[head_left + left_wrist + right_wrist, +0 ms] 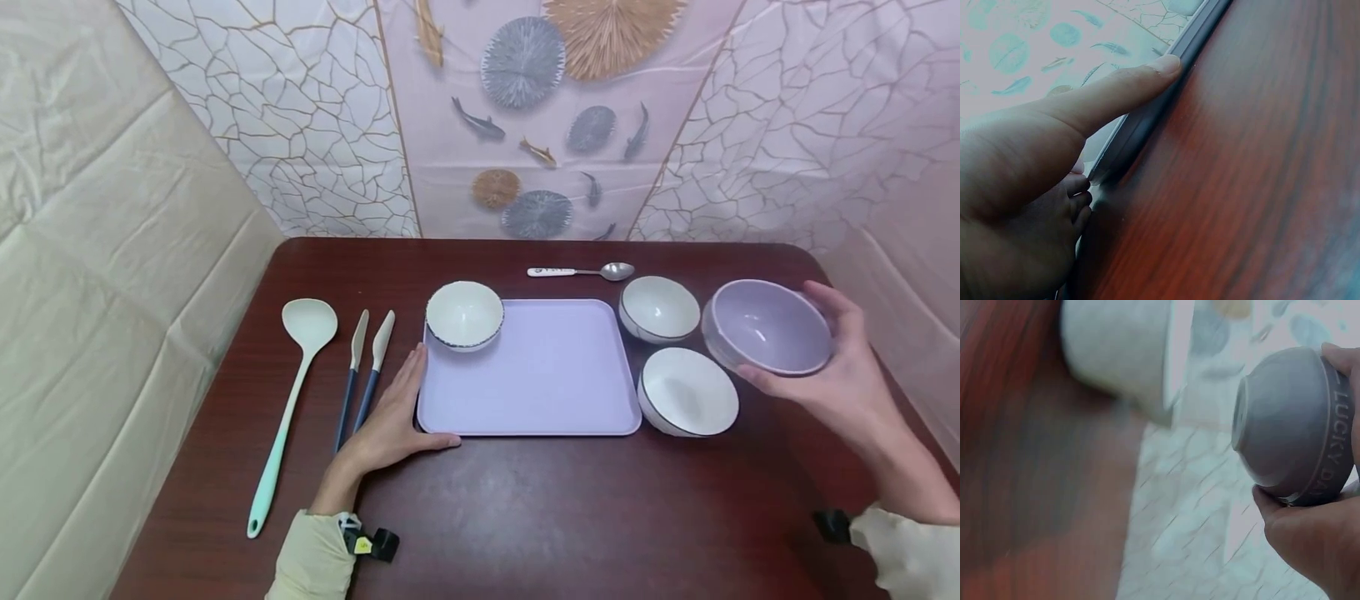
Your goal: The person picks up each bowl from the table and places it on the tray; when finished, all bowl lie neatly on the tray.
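My right hand (855,379) grips a purple bowl (768,327) by its sides, thumb at the near side and fingers at the far right. In the right wrist view the bowl (1291,425) is off the table, with raised lettering below its rim. My left hand (393,417) rests against the near left corner of a lilac tray (555,375). Its fingers lie fairly straight along the tray's left side, while the thumb (1129,90) stretches along the front edge. On the tray's far left corner sits a white bowl (465,315) with a dark speckled rim.
Right of the tray stand two white bowls (660,308) (687,392) with dark rims, near the purple one. Behind it lies a spoon (581,272). To the left are two blue-handled knives (351,379) (375,367) and a mint-handled ladle (294,408). Patterned cloth (322,117) hangs behind the table.
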### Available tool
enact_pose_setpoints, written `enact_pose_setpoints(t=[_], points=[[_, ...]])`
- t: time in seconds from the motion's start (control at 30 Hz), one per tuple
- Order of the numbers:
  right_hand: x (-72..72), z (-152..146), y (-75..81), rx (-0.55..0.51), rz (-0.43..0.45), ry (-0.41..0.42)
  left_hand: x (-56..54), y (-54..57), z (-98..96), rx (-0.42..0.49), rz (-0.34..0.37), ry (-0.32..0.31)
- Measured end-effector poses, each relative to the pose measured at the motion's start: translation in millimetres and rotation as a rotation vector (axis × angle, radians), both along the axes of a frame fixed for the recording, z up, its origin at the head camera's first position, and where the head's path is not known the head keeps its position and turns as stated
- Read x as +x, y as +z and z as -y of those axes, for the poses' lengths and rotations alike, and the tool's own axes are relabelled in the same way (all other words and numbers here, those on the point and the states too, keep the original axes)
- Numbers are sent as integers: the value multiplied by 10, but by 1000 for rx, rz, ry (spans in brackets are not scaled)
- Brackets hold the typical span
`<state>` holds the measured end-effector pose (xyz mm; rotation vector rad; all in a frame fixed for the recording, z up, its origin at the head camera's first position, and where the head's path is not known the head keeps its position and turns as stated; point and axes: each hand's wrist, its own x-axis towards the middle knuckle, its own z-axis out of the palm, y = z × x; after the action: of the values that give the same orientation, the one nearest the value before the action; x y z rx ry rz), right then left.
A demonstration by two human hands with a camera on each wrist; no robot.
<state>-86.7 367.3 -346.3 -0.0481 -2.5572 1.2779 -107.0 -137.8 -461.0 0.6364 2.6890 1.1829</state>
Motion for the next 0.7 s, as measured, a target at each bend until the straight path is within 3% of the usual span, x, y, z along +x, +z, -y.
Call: enact_pose_setpoints(t=[0.2, 0.37, 0.7], points=[[76, 446, 116, -35, -26, 147, 0, -1, -2, 4, 5, 1], [68, 831, 61, -64, -21, 230, 0, -10, 4, -1, 11, -2], [-144, 1474, -159, -109, 3, 194, -5, -11, 8, -6, -4, -3]])
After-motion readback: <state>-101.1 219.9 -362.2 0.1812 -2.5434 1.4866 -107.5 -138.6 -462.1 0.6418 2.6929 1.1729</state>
